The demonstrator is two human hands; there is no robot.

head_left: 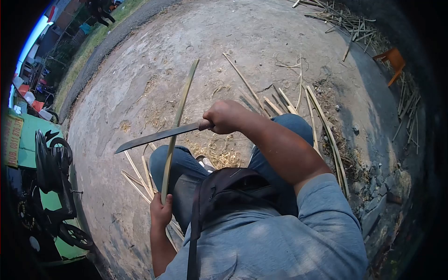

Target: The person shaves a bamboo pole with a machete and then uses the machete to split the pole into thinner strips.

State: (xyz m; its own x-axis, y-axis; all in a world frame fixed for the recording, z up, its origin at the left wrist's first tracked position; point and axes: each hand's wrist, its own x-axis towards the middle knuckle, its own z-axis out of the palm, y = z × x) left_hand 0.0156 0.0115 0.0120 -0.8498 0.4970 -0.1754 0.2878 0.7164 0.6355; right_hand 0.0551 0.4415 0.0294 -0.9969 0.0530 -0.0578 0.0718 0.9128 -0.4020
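- Workpiece location: the long strip (pixel 182 107) stands in front of the person's left knee side, slanting up and away from the lap, with its lower end in the left hand (pixel 161 212)
- Left-hand fingers: curled round the lower end of the strip, thumb laid along it; the far fingertips are hidden, so their exact placement cannot be told
- Tool location: the machete (pixel 158 138) lies across the strip at roughly mid-length, tip towards the person's left; whether the edge bears on the strip cannot be told
- Right-hand fingers: the right hand (pixel 225 116) is wrapped in a fist about the wooden handle (pixel 204 124), fingers pressed together
- Strip handling: probably light, stiff across its width and springy along its length, apparently split bamboo; edges may be sharp and splintery
- Strip hold point: the lower end, clear of the blade, appears the suitable grip; the long free end may whip or twist
- Machete handling: likely heavier and rigid; hold by the handle only
- Container: the black bag (pixel 245 189) rests against the person's front, its strap (pixel 193 238) over the body; contents are not visible
- Surroundings: pale shavings (pixel 226 156) lie on the ground between the feet, and loose strips (pixel 326 130) lie beside the right leg
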